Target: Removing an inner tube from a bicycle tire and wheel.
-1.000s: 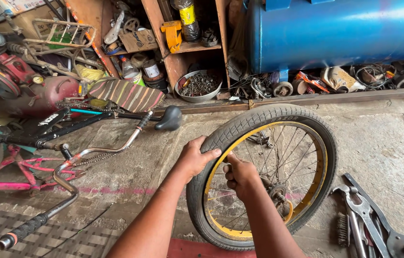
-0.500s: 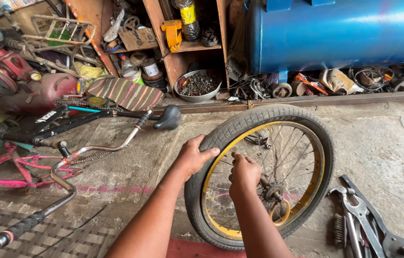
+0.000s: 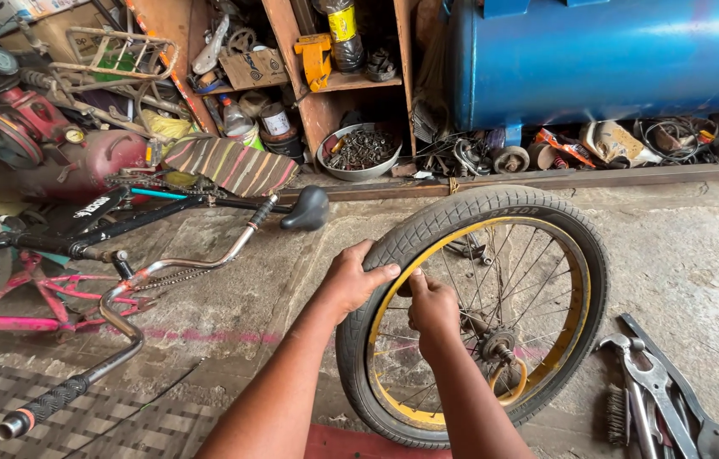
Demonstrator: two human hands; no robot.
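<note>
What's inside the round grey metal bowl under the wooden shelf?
The round grey metal bowl holds a heap of small dark metal parts, too small to identify. The heap covers the bowl's bottom, so anything beneath cannot be seen. The wooden shelf stands above it.

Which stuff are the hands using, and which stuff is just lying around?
In use:
left hand gripping the tyre
right hand at the yellow rim

Lying about:
pliers
wire brush
upturned bicycle
blue tank
bowl of metal parts
</note>
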